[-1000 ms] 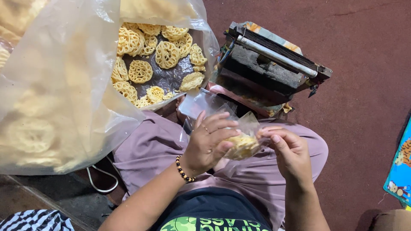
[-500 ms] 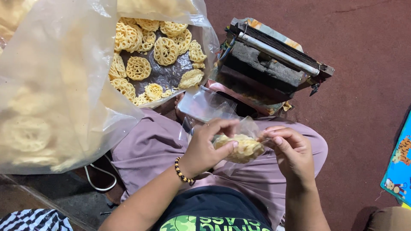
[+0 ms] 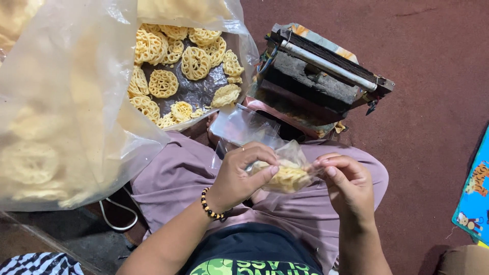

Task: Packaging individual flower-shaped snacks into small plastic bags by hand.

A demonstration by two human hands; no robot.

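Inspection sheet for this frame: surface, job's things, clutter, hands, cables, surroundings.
Surface: dark red floor; person seated, mauve trousers.
Job's things: small clear bag of lattice crackers, held over the lap.
Clutter: big plastic bag of crackers; loose crackers; empty bags; metal press-like machine.
Hands: left hand grips the bag; right hand fingers pinch its edge.
Cables: white cord at left.
Surroundings: colourful mat at right.

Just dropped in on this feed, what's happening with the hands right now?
A seated person holds a small clear bag of yellow lattice crackers over their lap. The left hand grips the bag's body, and the right hand pinches its end between the fingers. A big plastic bag of the same crackers lies open ahead, next to a dark metal sealing device on the floor.
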